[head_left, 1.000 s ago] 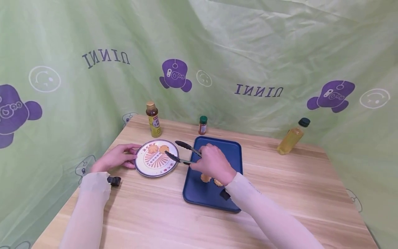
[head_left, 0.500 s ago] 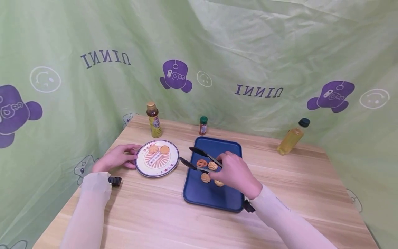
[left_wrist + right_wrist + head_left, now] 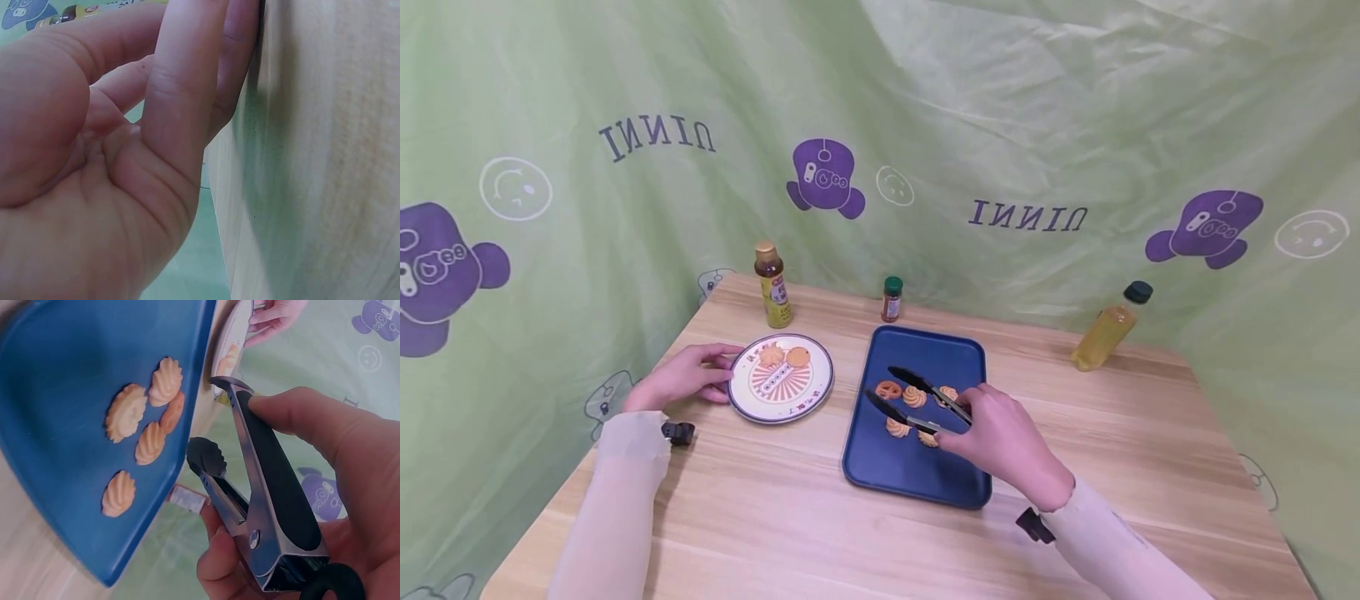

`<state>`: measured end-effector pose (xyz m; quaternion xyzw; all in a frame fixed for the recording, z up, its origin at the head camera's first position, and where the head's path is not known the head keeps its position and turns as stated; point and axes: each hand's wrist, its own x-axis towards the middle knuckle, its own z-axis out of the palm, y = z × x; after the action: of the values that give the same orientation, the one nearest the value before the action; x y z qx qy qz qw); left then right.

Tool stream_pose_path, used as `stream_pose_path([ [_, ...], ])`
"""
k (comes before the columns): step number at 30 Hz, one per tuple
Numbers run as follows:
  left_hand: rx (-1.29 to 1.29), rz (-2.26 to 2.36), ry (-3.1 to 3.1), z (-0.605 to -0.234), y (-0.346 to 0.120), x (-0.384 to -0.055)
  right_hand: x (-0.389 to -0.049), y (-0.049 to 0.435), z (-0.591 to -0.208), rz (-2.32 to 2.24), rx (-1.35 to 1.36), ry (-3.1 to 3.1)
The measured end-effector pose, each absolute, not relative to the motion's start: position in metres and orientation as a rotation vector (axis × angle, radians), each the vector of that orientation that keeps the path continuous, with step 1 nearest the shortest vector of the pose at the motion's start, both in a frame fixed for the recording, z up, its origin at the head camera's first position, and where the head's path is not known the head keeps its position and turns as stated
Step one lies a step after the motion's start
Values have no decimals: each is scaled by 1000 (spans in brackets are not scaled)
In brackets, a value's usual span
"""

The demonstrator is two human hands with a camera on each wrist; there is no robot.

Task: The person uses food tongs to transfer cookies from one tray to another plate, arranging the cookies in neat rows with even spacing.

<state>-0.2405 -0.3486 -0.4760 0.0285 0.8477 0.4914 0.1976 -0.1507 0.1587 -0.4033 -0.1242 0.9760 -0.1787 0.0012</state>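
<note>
My left hand (image 3: 688,375) rests at the left rim of the white plate (image 3: 767,408), fingers relaxed against its edge. A star-shaped cookie (image 3: 772,356) and a round cookie (image 3: 798,357) lie near the plate's far side. My right hand (image 3: 1003,433) grips black-and-silver tongs (image 3: 275,481), whose jaws stand apart with nothing between them. They hover over a blue tray (image 3: 910,479). On the tray lie a pretzel-shaped cookie (image 3: 888,390) and several swirled cookies (image 3: 914,397), partly behind the tongs in the head view. The left wrist view does not show the plate clearly.
A brown-yellow sauce bottle (image 3: 777,287) stands behind the plate. Behind the tray is a small green-capped jar (image 3: 891,302). An oil bottle (image 3: 1103,337) stands at the back right of the wooden table (image 3: 760,517). A green printed curtain (image 3: 970,100) hangs behind.
My right hand has drawn the tongs rightward and nearer, from above the plate to above the tray. The round cookie, earlier by the tongs' tips, lies on the plate. My left hand stays put.
</note>
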Motion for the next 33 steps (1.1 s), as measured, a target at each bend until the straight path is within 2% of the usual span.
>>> stream_pose_path([
  [33, 101, 1389, 2374, -476, -350, -240, -169, 158, -401, -445, -479, 3017],
])
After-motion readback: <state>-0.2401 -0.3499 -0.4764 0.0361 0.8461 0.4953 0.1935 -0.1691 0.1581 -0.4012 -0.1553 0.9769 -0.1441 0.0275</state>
